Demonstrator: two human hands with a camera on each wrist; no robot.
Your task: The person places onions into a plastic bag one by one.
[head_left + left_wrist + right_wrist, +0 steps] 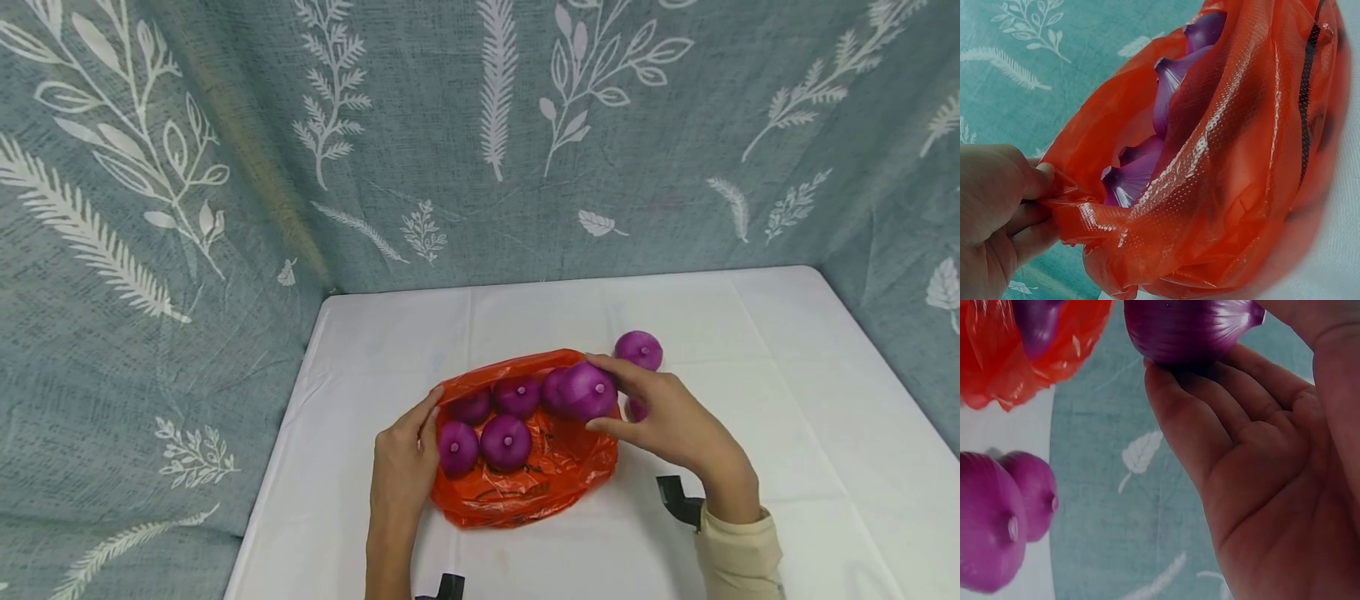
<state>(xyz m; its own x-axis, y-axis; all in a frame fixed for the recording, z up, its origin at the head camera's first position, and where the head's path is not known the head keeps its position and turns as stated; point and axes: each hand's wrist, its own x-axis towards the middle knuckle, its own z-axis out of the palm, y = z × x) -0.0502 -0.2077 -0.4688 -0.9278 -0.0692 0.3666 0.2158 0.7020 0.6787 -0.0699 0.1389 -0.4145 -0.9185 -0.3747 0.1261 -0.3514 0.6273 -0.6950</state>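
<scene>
An orange-red plastic bag (517, 504) lies on the table with its mouth spread wide. Inside it sit several purple onions (506, 442), their pale stem ends facing up. My left hand (401, 462) pinches the bag's left rim between thumb and fingers, seen closely in the left wrist view where the bag's rim (1072, 194) is gathered at the fingertips. With thumb and fingers my right hand (667, 421) grips another purple onion (587, 392) over the right side of the bag mouth. In the right wrist view this held onion (1188, 331) rests against the fingertips.
Two more onions lie on the table right of the bag: one farther back (638, 349), the other partly hidden behind my right hand (637, 408). A white cloth (787, 400) covers the table. Blue-green leaf-patterned fabric (450, 150) hangs behind it and at both sides.
</scene>
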